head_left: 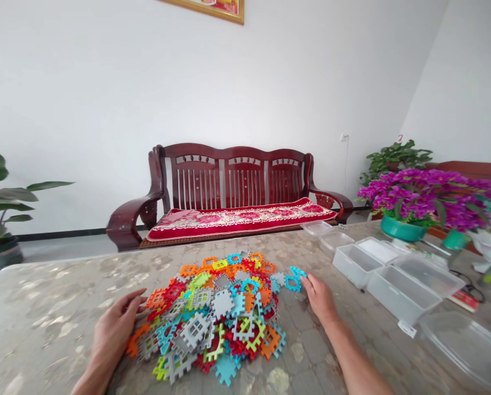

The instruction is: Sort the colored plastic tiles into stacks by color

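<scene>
A heaped pile of interlocking plastic building pieces (223, 304) lies on the table, in grey, red, orange, lime and blue, with toothed edges. Some are frames with window-like cut-outs. At the pile's left edge rests my left hand (116, 323), fingers stretched out beside an orange piece (157, 299) and holding nothing that I can see. My right hand (321, 299) is at the far right side of the pile, its fingertips closed on a bright blue piece (298, 271). A second blue piece (293, 283) lies right beside it.
Clear plastic boxes (401, 293) stand on the patterned table (56, 307) at the right, with lids (467, 345) around them. Purple flowers (430, 195) in a teal pot stand behind. Beyond the table is a wooden bench (229, 181) with a red cushion. A leafy plant (2, 203) stands left.
</scene>
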`<state>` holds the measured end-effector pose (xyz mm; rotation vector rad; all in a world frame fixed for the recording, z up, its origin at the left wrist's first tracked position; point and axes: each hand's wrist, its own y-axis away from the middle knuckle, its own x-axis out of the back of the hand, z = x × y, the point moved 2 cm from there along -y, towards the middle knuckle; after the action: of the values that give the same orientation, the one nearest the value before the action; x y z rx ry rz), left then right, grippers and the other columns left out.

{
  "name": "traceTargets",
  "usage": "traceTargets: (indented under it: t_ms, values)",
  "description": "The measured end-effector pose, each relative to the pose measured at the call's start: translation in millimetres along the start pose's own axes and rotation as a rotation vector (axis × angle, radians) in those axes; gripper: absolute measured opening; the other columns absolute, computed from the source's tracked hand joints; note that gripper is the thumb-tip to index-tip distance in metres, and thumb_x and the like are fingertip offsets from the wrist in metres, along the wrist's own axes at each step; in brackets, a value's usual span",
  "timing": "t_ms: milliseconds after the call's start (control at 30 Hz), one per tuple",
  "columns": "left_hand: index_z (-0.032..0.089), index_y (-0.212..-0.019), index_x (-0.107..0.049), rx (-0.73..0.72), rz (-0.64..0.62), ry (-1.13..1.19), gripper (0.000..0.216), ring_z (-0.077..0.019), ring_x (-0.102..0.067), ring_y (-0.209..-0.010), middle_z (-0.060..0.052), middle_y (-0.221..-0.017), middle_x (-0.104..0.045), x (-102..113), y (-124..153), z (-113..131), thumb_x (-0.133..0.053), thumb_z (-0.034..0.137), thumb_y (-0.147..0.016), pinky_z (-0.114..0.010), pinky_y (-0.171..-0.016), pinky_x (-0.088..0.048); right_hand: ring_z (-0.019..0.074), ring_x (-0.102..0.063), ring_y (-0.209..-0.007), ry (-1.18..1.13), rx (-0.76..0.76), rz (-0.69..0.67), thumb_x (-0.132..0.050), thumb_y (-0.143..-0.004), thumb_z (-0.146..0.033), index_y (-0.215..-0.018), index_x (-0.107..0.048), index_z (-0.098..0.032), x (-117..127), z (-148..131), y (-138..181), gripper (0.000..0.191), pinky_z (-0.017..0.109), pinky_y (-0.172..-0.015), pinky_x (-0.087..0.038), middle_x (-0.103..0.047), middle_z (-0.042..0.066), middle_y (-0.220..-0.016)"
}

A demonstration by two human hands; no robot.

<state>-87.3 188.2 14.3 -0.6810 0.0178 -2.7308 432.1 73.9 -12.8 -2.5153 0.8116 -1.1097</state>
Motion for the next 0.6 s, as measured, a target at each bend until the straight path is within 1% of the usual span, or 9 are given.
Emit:
traceTargets:
  t_ms: [67, 100, 200, 233, 333, 433, 500, 600]
  values:
    - [0.023, -0.101, -0.071, 0.001, 0.012, 0.016, 0.045, -0.0248, -0.073, -0.074, -0.004, -0.086, -0.078, 0.2, 0.6, 0.4, -0.054, 0.050, -0.070, -0.033, -0.066, -0.057, 0.0276, -0.068, -0.106, -0.004, 0.016, 0.016, -0.043, -0.092, -0.053, -0.111, -0.072, -0.028, -0.4, 2.1, -3.2, 0.043, 0.040, -0.094, -0.052, -0.074, 0.007, -0.115]
    - [0.023, -0.100, -0.071, 0.000, 0.015, 0.021, 0.044, -0.0248, -0.073, -0.073, -0.004, -0.085, -0.078, 0.1, 0.6, 0.2, -0.054, 0.050, -0.070, -0.033, -0.065, -0.057, 0.0274, -0.067, -0.110, 0.000, 0.024, 0.009, -0.045, -0.091, -0.050, -0.112, -0.073, -0.028, -1.2, 2.3, -4.0, 0.040, 0.042, -0.097, -0.051, -0.073, 0.007, -0.118]
    - [0.023, -0.101, -0.071, 0.006, 0.013, 0.033, 0.045, -0.0248, -0.074, -0.072, -0.004, -0.085, -0.078, -0.7, -0.9, -3.0, -0.054, 0.050, -0.070, -0.033, -0.064, -0.057, 0.0276, -0.065, -0.112, 0.041, 0.032, -0.068, -0.057, -0.085, -0.040, -0.107, -0.075, -0.027, -4.3, 0.4, -2.8, 0.032, 0.045, -0.102, -0.048, -0.072, 0.007, -0.119]
    - [0.022, -0.102, -0.071, 0.010, 0.009, 0.034, 0.046, -0.0248, -0.074, -0.072, -0.004, -0.086, -0.078, -1.1, -1.8, -4.7, -0.054, 0.051, -0.070, -0.033, -0.064, -0.057, 0.0276, -0.065, -0.113, 0.056, 0.035, -0.097, -0.061, -0.082, -0.037, -0.108, -0.075, -0.027, -5.0, -0.8, -1.5, 0.032, 0.046, -0.104, -0.047, -0.072, 0.007, -0.120]
    - [0.022, -0.105, -0.071, 0.010, -0.010, 0.016, 0.049, -0.0248, -0.074, -0.075, -0.005, -0.090, -0.078, -2.2, -4.6, -9.5, -0.052, 0.053, -0.071, -0.033, -0.066, -0.057, 0.0275, -0.060, -0.121, 0.097, 0.045, -0.129, -0.068, -0.074, -0.029, -0.120, -0.070, -0.024, -4.0, -3.8, 1.4, 0.046, 0.046, -0.109, -0.043, -0.067, 0.008, -0.129]
    - [0.022, -0.106, -0.071, 0.005, -0.023, 0.003, 0.050, -0.0250, -0.074, -0.077, -0.005, -0.092, -0.078, -2.8, -5.8, -11.6, -0.053, 0.054, -0.072, -0.033, -0.067, -0.057, 0.0275, -0.053, -0.129, 0.139, 0.051, -0.139, -0.068, -0.072, -0.028, -0.130, -0.063, -0.022, -1.4, -4.4, -1.0, 0.059, 0.046, -0.113, -0.038, -0.061, 0.009, -0.138]
    - [0.022, -0.106, -0.071, 0.014, -0.021, 0.026, 0.050, -0.0247, -0.074, -0.076, -0.005, -0.091, -0.078, -3.0, -5.0, -11.0, -0.053, 0.053, -0.072, -0.033, -0.067, -0.057, 0.0276, -0.051, -0.131, 0.162, 0.060, -0.168, -0.067, -0.072, -0.028, -0.135, -0.059, -0.023, -0.2, -4.5, -5.2, 0.063, 0.047, -0.113, -0.036, -0.059, 0.009, -0.141]
    - [0.021, -0.105, -0.070, 0.037, -0.019, 0.050, 0.049, -0.0243, -0.074, -0.074, -0.005, -0.090, -0.077, -3.0, -2.6, -7.9, -0.053, 0.051, -0.071, -0.032, -0.067, -0.057, 0.0286, -0.055, -0.124, 0.187, 0.078, -0.234, -0.067, -0.072, -0.027, -0.133, -0.061, -0.022, 0.6, -6.7, -11.2, 0.061, 0.047, -0.110, -0.039, -0.063, 0.009, -0.133]
